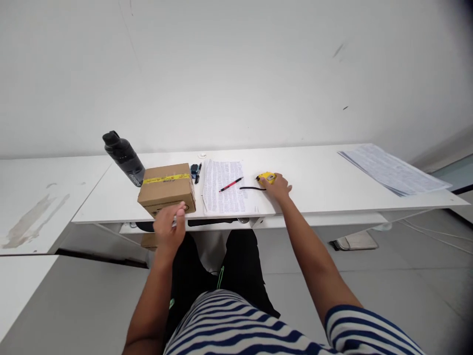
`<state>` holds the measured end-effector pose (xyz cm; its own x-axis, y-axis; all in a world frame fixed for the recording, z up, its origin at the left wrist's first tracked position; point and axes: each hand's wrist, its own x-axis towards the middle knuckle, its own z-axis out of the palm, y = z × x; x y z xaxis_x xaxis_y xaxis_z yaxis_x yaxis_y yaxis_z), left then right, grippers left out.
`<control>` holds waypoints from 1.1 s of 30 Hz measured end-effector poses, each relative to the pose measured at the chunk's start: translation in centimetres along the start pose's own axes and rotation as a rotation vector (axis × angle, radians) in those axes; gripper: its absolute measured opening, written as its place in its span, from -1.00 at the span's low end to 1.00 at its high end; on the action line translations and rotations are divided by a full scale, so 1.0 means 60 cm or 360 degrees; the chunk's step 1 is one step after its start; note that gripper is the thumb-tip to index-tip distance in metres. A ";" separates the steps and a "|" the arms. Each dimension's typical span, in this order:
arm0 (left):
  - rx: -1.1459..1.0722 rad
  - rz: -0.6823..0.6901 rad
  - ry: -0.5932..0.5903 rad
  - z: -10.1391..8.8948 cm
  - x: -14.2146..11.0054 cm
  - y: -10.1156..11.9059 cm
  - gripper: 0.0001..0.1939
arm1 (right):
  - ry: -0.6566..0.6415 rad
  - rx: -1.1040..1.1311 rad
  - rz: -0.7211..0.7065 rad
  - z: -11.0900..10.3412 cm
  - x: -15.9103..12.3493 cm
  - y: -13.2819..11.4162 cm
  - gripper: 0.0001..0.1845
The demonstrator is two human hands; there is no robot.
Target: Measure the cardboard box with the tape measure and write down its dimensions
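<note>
Striped shirt (229, 325) and dark trousers (242, 256) of the person are nearest, before the white tabletop (314, 185). On it lies a yellow tape measure (266, 177), to the right of a printed paper (219, 199). The right hand (280, 188) has its fingers bent around the right side of this tape measure, and a black strap (253, 188) reaches from there to the paper. The left hand (169, 224) is in front of a cardboard box (166, 188), its fingers partly curled; I cannot tell if they hold or touch something. A red and black pen (231, 184) lies slanting on the paper. Behind the box, at its left, stands a dark bottle (127, 160).
</note>
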<state>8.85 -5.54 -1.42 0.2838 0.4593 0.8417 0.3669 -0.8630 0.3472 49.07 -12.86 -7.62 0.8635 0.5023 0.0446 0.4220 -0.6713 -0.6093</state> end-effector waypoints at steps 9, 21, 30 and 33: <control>0.0487 -0.0754 0.0479 -0.089 0.047 -0.054 -0.67 | 0.0228 0.0789 -0.0482 -0.024 -0.029 -0.092 -0.47; -0.0758 -0.1297 -0.0141 -0.109 0.050 0.049 -0.58 | -0.0270 0.0841 -0.2777 -0.075 -0.346 -0.335 -0.16; -0.0992 -0.1387 -0.0561 -0.113 0.054 0.023 -0.54 | -0.0207 0.0800 -0.2764 -0.093 -0.323 -0.286 -0.18; -0.0918 -0.1367 -0.0306 -0.128 0.087 -0.032 -0.61 | -0.0133 0.0807 -0.2412 -0.108 -0.274 -0.255 -0.31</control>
<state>2.84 -3.10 5.46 0.2823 0.9464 0.1570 0.0481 -0.1775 0.9830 30.20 -14.40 6.11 -0.2719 0.5443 0.7936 0.6901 0.6850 -0.2333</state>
